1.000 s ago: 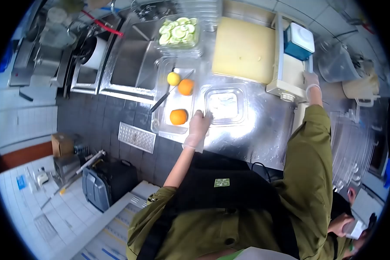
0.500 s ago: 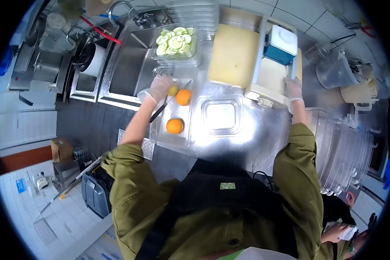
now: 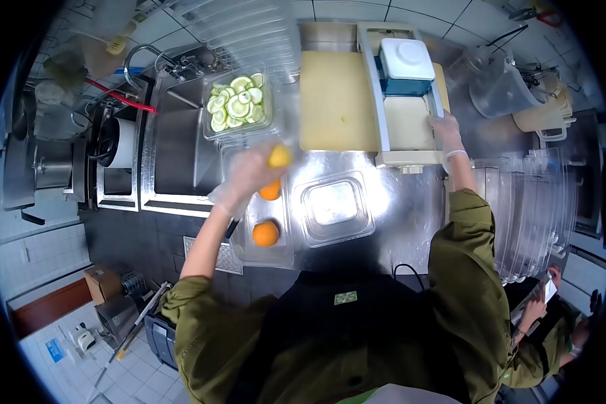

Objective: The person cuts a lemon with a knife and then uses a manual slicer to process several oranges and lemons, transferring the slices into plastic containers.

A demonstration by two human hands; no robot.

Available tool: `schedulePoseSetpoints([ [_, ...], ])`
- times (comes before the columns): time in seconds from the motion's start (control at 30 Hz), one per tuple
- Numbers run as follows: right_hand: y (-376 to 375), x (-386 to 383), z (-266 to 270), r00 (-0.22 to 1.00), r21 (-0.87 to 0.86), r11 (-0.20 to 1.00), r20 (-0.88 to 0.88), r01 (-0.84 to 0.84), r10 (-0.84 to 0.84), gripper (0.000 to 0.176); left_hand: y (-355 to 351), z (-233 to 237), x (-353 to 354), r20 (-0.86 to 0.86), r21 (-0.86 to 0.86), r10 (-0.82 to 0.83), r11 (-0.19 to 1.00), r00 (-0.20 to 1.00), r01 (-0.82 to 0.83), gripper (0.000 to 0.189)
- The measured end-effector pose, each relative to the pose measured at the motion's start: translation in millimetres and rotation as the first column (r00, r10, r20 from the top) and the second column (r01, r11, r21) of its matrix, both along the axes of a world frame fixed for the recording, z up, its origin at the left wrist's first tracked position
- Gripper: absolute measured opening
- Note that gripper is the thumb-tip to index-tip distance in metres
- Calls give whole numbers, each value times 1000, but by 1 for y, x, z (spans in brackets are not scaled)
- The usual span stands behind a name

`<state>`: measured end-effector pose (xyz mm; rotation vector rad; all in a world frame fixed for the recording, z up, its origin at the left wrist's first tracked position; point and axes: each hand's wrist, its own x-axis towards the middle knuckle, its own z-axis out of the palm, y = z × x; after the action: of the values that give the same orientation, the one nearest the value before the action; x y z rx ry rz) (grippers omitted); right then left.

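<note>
Stainless steel makes up the broad counter [image 3: 414, 202] beneath the person's two hands, both in thin clear gloves, and the deep rectangular sink [image 3: 175, 145] set beyond the left hand [image 3: 249, 172], out to its left. Well to the right of that grip stands a long cream-coloured slicer [image 3: 405, 121] with pale side rails, carrying a teal block with a white top [image 3: 406, 64]. Its outer rail meets the right hand [image 3: 446, 131], whose fingers lie along the edge; whether they close around it cannot be told. A flat yellow cutting board [image 3: 333, 101] lies between the left grip and the slicer, farther from the body. Directly under the left hand is a long clear plastic tray [image 3: 277, 212]. Just to the right of the tray, nearer the body than the grip, sits a square clear plastic container [image 3: 333, 205]. Another clear plastic container [image 3: 272, 118], heaped with round green-rimmed slices [image 3: 238, 104], stands just beyond the left hand. The left hand, slightly blurred, has its fingers closed on a small round yellow lemon [image 3: 279, 155], which shows at the fingertips above the tray. One bright orange fruit [image 3: 271, 192] peeks out just beneath the grip, partly covered; a second whole orange fruit [image 3: 266, 233] rests in the tray nearer the body. Beside the left wrist shows a slim black handle [image 3: 231, 229].
</note>
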<state>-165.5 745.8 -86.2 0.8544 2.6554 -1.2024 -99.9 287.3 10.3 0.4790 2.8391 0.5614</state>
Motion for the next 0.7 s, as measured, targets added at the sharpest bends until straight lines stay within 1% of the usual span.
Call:
schedulePoseSetpoints([
  [0.03, 7, 0, -1, 1000, -44, 999, -8, 12, -12, 42, 15, -4, -12, 53, 176, 0, 984, 999, -10, 56],
  [0.07, 14, 3, -6, 999, -28, 1000, -44, -4, 3, 44, 32, -15, -25, 87, 229, 19, 973, 996, -38, 57],
  [0.1, 20, 0, -8, 999, 1, 1000, -38, -5, 5, 44, 49, -28, -39, 124, 278, 36, 958, 992, -69, 58],
  [0.17, 29, 2, -17, 1000, 54, 998, -2, -12, 12, 45, 79, -49, -67, 120, 205, 103, 971, 987, -126, 57],
  [0.2, 37, 1, -26, 998, 45, 999, 58, -19, 16, 46, 89, -60, -80, 137, 230, 92, 965, 986, -123, 57],
  [0.23, 30, 4, -17, 994, 170, 985, 105, -42, 24, 48, 96, -71, -93, 151, 259, 83, 958, 985, -120, 57],
  [0.3, 6, 6, 26, 982, 412, 905, 188, -108, 31, 51, 101, -108, -114, 148, 206, -20, 978, 989, -12, 56],
  [0.33, 1, 14, 27, 998, 565, 824, -18, -38, 58, 49, 101, -118, -120, 153, 176, -58, 984, 986, 30, 55],
  [0.37, -9, 26, 24, 969, 676, 735, -211, 52, 126, 48, 101, -128, -128, 77, 182, -92, 980, 993, 77, 51],
  [0.4, -36, 37, 49, 908, 614, 787, -359, 55, 217, 44, 101, -131, -130, 14, 176, -122, 977, 992, 117, 48],
  [0.43, -72, 50, 77, 822, 536, 842, -501, 50, 270, 40, 92, -130, -122, -42, 160, -160, 973, 986, 165, 45],
  [0.47, -102, 64, 84, 795, 461, 886, -520, -46, 312, 39, 81, -118, -117, -34, 131, -156, 978, 987, 160, 44],
  [0.53, -142, 85, 94, 730, 315, 925, -577, -214, 366, 37, 77, -78, -114, -35, 91, -171, 981, 985, 174, 43],
  [0.6, -157, 96, 85, 777, 166, 948, -543, -272, 318, 36, 47, -11, -87, 224, 167, -134, 981, 965, 98, 40],
  [0.63, -162, 99, 78, 797, 90, 951, -527, -295, 297, 36, 31, 3, -63, 233, 166, -49, 986, 971, 10, 38],
  [0.67, -161, 101, 68, 780, 77, 949, -550, -307, 297, 33, 18, 17, -41, 237, 165, 37, 983, 971, -78, 37],
  [0.7, -162, 102, 66, 782, 54, 949, -553, -311, 288, 31, 1, 14, -18, 247, -42, 68, 997, 967, -60, 38],
])
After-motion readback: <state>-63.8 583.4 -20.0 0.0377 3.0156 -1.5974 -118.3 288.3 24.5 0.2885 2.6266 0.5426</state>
